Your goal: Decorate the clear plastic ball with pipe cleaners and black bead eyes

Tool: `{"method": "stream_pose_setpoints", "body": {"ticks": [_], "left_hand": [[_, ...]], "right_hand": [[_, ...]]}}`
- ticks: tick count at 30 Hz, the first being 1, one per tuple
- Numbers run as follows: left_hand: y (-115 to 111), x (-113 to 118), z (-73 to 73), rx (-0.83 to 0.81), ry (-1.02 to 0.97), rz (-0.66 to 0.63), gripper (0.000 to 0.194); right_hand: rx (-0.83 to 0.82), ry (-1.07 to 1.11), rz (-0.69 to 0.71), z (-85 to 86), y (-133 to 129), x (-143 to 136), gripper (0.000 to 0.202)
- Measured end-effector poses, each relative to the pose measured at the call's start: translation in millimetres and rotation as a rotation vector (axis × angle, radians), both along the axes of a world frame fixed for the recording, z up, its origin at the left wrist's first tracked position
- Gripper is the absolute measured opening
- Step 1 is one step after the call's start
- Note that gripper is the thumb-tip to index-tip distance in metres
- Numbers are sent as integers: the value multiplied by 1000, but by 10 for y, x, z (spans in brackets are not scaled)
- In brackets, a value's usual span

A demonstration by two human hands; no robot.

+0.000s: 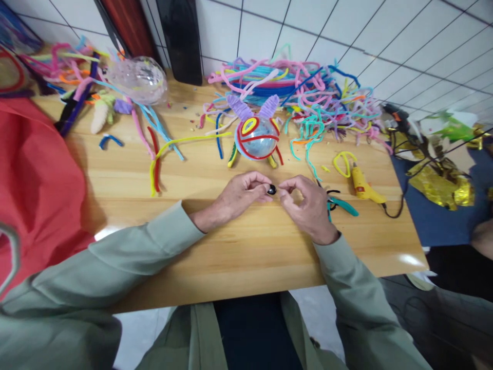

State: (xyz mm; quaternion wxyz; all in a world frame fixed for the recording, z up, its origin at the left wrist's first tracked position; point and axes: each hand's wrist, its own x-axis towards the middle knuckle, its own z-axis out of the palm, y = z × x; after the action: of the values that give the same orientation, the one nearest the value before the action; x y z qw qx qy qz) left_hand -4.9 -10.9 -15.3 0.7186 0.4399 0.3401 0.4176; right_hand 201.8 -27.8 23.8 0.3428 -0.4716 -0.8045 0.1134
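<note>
Between the fingers of my left hand (243, 196) is a small shiny black oval piece (271, 189), pinched over the table. My right hand (306, 203) is just to its right, thumb and forefinger pinched together; whether anything tiny is between them is too small to tell. Beyond both hands stands a clear plastic ball (264, 146) trimmed with red, yellow and blue pipe cleaners, with two purple ear shapes (239, 107) on top. Teal-handled pliers or cutters (344, 205) lie beside my right wrist, partly hidden by it.
A yellow hot glue gun (364, 186) with a cord lies at the right. Tangled pipe cleaners (292, 85) are heaped along the wall, with more at the left near clear plastic pieces (138, 79). Red cloth (38, 185) covers the left end. Gold foil (442, 182) lies off the right edge.
</note>
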Motion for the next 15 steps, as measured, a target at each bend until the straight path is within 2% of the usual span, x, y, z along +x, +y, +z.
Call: {"method": "stream_pose_setpoints", "body": {"ticks": [3, 6, 12, 15], "left_hand": [[-6, 5, -17, 35, -6, -1, 18], [-13, 6, -31, 64, 15, -12, 18], [-20, 0, -52, 121, 55, -19, 18], [-20, 3, -55, 122, 48, -11, 20]], "right_hand": [[16, -56, 13, -23, -4, -38, 8], [-5, -62, -2, -50, 16, -33, 13], [-114, -12, -158, -68, 80, 71, 20], [-115, 49, -143, -59, 79, 77, 9]]}}
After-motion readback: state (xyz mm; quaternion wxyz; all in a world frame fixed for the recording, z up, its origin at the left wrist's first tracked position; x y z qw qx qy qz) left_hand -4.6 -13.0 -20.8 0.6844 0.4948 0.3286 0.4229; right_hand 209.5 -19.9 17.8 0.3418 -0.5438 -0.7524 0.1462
